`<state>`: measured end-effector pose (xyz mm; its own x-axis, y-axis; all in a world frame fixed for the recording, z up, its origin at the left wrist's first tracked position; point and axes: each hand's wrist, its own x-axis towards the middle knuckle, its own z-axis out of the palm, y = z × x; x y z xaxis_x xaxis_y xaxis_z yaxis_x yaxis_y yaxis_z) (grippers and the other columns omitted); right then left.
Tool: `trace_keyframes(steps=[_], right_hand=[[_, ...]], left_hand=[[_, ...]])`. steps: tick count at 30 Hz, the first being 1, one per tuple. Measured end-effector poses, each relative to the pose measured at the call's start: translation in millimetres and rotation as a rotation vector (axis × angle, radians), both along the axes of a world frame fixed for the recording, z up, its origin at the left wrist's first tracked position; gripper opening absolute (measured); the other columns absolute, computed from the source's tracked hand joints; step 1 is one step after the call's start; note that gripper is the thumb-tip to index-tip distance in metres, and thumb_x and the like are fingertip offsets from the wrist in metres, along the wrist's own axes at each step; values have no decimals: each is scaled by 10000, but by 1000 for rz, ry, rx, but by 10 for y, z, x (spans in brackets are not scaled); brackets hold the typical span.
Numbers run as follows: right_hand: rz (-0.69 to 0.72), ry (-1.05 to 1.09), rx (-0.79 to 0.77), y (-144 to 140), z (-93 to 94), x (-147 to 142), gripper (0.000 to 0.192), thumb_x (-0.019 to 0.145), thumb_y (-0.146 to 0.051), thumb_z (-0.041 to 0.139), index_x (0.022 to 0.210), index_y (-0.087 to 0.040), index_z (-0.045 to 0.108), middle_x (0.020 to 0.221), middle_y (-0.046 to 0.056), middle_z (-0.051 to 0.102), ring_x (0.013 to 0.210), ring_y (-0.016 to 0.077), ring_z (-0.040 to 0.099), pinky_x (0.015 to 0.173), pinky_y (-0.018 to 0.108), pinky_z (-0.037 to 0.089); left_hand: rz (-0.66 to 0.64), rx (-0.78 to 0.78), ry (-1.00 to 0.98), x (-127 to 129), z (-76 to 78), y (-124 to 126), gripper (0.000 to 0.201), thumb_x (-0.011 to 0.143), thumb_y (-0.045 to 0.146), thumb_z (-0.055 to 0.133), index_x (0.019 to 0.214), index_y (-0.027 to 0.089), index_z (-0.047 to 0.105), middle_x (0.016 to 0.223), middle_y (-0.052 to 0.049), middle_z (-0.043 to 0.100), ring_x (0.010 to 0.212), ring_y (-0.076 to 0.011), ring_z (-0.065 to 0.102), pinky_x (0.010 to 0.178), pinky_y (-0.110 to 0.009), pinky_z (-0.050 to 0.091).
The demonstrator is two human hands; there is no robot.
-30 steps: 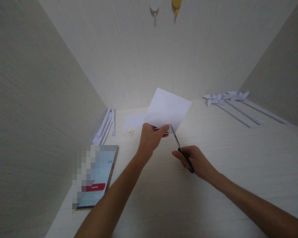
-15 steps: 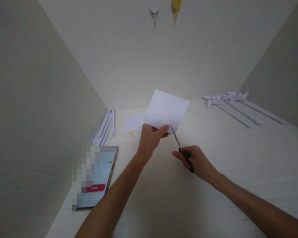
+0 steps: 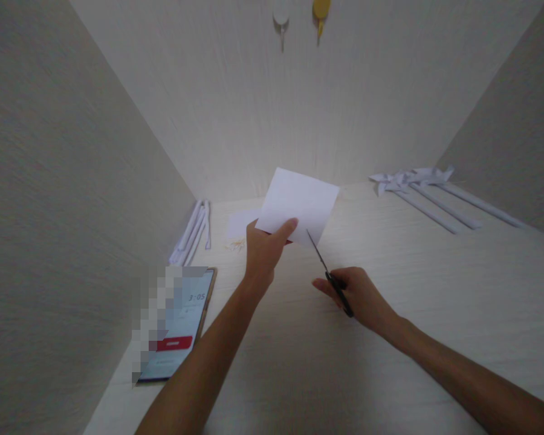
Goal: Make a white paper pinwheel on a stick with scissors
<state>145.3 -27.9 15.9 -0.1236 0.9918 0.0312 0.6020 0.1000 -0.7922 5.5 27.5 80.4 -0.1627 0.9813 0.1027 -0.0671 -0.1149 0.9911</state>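
My left hand [image 3: 267, 244] pinches a white sheet of paper [image 3: 299, 202] by its near edge, thumb on top and fingers underneath. The sheet is held up, tilted, over the table. In my right hand [image 3: 351, 293] is a pair of scissors [image 3: 338, 290] with black handles. Their blades point away from me and meet the sheet near its close right corner. How far apart the blades are, I cannot tell. Behind my left hand another white paper [image 3: 242, 223] lies flat, with a small heap of thin yellowish bits [image 3: 236, 245] beside it.
At the far right lie several paper pinwheels [image 3: 403, 180] on rolled paper sticks [image 3: 448, 208]. More rolled paper sticks [image 3: 193, 232] lie by the left wall. A phone [image 3: 176, 326], partly blurred out, rests left of my forearm. Two hooks [image 3: 281, 15] hang on the back wall.
My left hand and the sheet have shifted a little to the left. The hand's grip has moved left along the near edge, away from the scissors. My right hand has hardly moved.
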Motion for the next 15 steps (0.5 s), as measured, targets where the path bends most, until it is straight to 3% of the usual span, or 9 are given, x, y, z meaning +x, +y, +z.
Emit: trace_keyframes(steps=[15], right_hand=[[6, 60, -57, 11, 10, 10, 514, 682, -621, 450, 441, -181, 341, 414, -34, 320, 407, 74, 299, 404, 231, 198]], left_hand=[[-97, -25, 25, 29, 8, -55, 216, 526, 241, 687, 659, 95, 598, 615, -35, 608, 565, -139, 575, 541, -268, 506]])
